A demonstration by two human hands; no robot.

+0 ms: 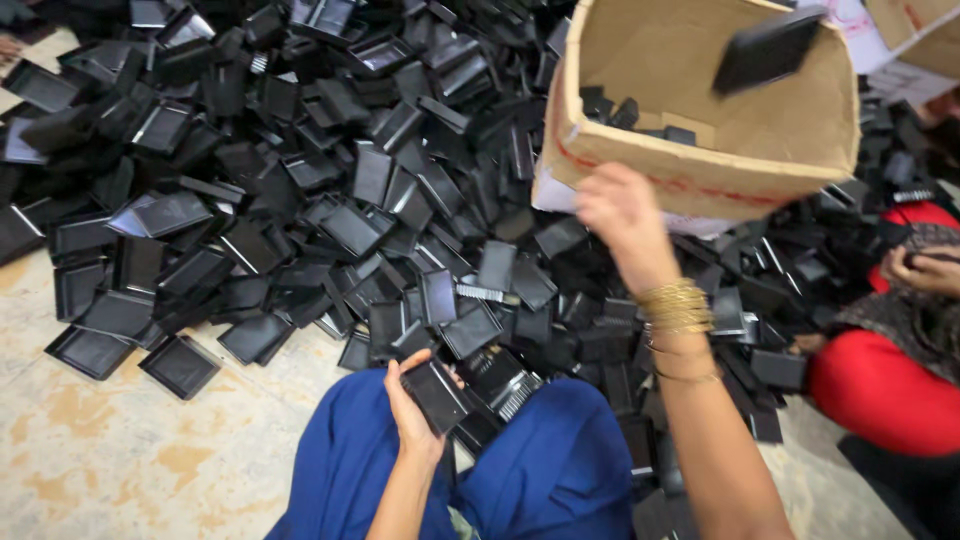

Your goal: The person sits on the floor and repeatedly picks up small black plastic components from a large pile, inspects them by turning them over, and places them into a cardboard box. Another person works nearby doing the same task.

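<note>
Nearest to you, your knees in blue cloth (560, 470) framed the bottom of the view, and your left hand (412, 415) rested between them. Its grip was closed around a small black rectangular tray (436, 394), thumb along one long edge and fingers curled behind the other, the tray's hollow side facing up. Just beyond it, a black comb-toothed piece (505, 385) lay against your knee at the foot of the heap.

Your right hand (620, 210) was raised farther out, gold bangles (677, 310) stacked at the wrist. Its fingers were curled loosely with the back of the hand toward you, and you could not tell whether the grip held anything; it hovered at the near wall of a cardboard box (700, 170). The box was tilted toward you, and only a few black pieces (625, 110) lay low inside it against the near wall. A blurred black tray (768, 48) was in the air over the box's far wall.

To your right, another person in red (880, 390) sat close by, a hand (920, 268) held near their lap.

Beyond all that, a huge pile of black trays (320, 170) spread across the stained concrete floor (100, 450), most lying jumbled, some hollow side up.
</note>
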